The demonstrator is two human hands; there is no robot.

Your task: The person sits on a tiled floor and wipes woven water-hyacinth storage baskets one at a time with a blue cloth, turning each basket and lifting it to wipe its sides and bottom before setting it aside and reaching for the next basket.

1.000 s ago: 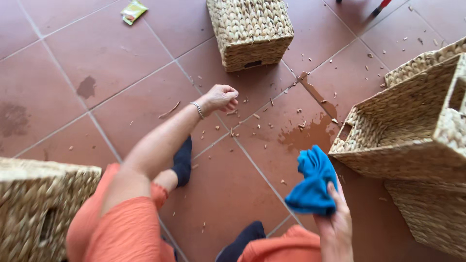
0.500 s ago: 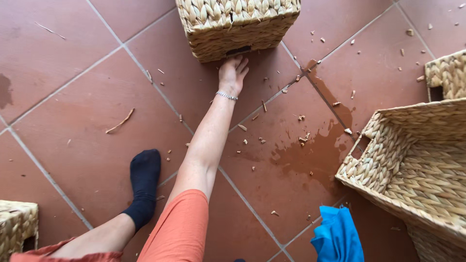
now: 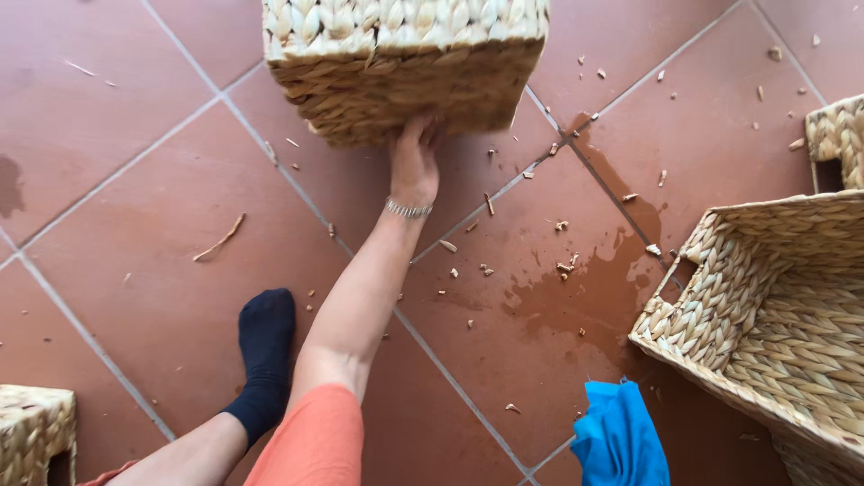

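The left hand (image 3: 414, 166) reaches far out to a woven basket (image 3: 405, 67) that sits upside down on the floor; the fingers curl up under its bottom edge and seem to hold it there, though the tips are hidden. The right hand is not in the picture; only a blue cloth (image 3: 621, 441) shows at the bottom edge, and I cannot tell what holds it.

What could go wrong: the arm is stretched a long way, so the hold may be weak and the basket could slip or tip; there is a wet patch (image 3: 576, 297) on the floor right beside the foot in the dark sock (image 3: 265, 355), and a sock on wet tile could slide; the basket could also drag through the water.

The floor (image 3: 135, 270) is made of big red-brown tiles with pale lines between them; small bits of straw lie all over it; another open basket (image 3: 774, 315) lies tipped on the right, and a corner of a third basket (image 3: 31, 436) peeks in at the bottom left.
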